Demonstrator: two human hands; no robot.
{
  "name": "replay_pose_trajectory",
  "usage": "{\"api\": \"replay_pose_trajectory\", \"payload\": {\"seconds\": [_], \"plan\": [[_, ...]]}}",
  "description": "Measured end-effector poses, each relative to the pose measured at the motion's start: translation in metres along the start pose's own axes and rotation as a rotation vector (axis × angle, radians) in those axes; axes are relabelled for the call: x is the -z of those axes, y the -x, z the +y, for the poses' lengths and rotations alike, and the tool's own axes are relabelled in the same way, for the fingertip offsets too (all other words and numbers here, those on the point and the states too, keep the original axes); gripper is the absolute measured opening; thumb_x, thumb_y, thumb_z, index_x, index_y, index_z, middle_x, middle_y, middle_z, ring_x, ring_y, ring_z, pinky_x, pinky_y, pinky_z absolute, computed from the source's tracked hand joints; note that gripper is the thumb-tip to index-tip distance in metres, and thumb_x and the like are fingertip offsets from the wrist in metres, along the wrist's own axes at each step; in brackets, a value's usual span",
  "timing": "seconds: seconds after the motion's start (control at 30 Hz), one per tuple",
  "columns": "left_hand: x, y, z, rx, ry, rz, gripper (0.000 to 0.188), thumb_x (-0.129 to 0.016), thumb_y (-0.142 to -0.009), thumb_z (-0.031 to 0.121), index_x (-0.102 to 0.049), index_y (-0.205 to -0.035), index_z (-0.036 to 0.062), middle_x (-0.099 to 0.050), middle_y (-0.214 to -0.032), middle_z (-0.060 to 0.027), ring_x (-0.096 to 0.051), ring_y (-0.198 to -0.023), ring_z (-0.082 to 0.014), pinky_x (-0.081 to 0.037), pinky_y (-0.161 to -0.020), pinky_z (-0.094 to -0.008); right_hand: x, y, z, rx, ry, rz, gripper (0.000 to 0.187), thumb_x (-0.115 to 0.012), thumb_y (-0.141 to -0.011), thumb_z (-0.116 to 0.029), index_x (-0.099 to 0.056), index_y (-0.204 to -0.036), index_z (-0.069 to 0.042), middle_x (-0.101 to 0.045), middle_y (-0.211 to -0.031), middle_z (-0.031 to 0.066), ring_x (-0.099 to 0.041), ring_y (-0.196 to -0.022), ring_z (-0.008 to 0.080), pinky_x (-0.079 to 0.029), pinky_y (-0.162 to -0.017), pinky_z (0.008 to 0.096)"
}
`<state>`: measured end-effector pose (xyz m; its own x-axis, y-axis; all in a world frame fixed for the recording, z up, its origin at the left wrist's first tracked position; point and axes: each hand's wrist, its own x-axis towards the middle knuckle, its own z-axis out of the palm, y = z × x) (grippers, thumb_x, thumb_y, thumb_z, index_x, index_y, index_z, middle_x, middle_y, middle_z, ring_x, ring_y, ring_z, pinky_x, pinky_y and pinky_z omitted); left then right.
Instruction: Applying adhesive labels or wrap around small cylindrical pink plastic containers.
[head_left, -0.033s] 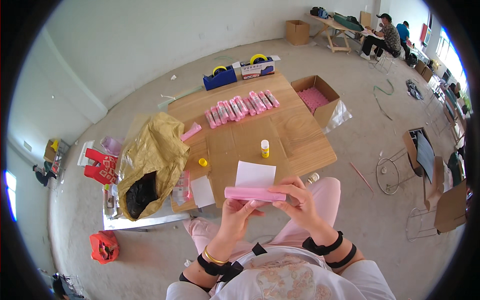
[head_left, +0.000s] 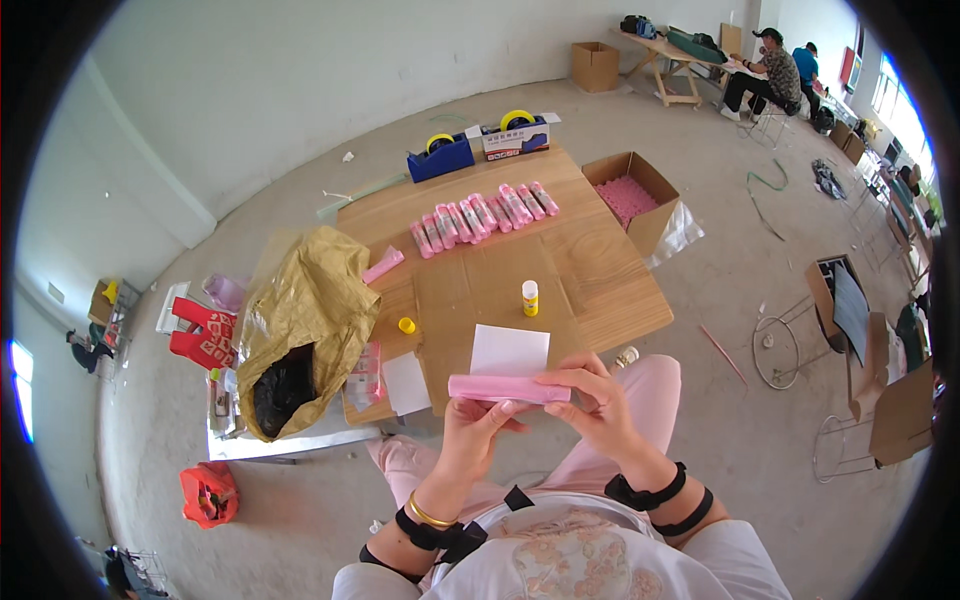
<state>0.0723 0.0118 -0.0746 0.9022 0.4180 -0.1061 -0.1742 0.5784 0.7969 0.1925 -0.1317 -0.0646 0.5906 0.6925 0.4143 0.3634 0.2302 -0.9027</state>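
Observation:
A smooth pink roll, apparently of thin plastic, lies crosswise between my two hands at the near table edge. My left hand supports its left part from below, thumb against the near side. My right hand grips its right end, fingers over the top and thumb beneath. Just beyond the roll is a white paper sheet, its near edge hidden. A glue stick stands uncapped on the brown cardboard, and a yellow cap sits to the left. Several labelled pink rolls form a row farther back.
Two tape dispensers stand at the table's far edge. A gold sack and a stack of white sheets are on the left. An open carton of pink pieces stands at the right. People sit at a distant table.

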Motion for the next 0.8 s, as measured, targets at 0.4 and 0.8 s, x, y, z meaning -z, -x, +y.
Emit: {"api": "replay_pose_trajectory", "payload": {"seconds": [0.4,0.8], "plan": [[-0.027,0.013,0.013,-0.085,-0.073,0.157,0.020,-0.072,-0.078,0.007,-0.062,-0.095,0.0088,-0.063,-0.087,0.0018,-0.056,-0.073,-0.0065,-0.043,-0.053,-0.0220,-0.005,0.003,-0.006,-0.063,-0.405,-0.065,0.030,-0.063,-0.085,-0.006,-0.059,-0.114,0.001,-0.044,-0.107,0.0040,-0.050,-0.100,0.0113,-0.044,-0.083,0.0238],[-0.031,0.015,0.019,-0.034,0.081,0.182,0.011,-0.068,-0.082,0.010,-0.062,-0.092,0.0110,-0.062,-0.082,0.0030,-0.057,-0.070,-0.0061,-0.041,-0.051,-0.0204,0.000,0.001,-0.023,0.079,-0.087,-0.086,0.038,-0.066,-0.084,-0.014,-0.055,-0.118,-0.003,-0.046,-0.103,0.0050,-0.051,-0.098,0.0135,-0.046,-0.086,0.0277]]}}
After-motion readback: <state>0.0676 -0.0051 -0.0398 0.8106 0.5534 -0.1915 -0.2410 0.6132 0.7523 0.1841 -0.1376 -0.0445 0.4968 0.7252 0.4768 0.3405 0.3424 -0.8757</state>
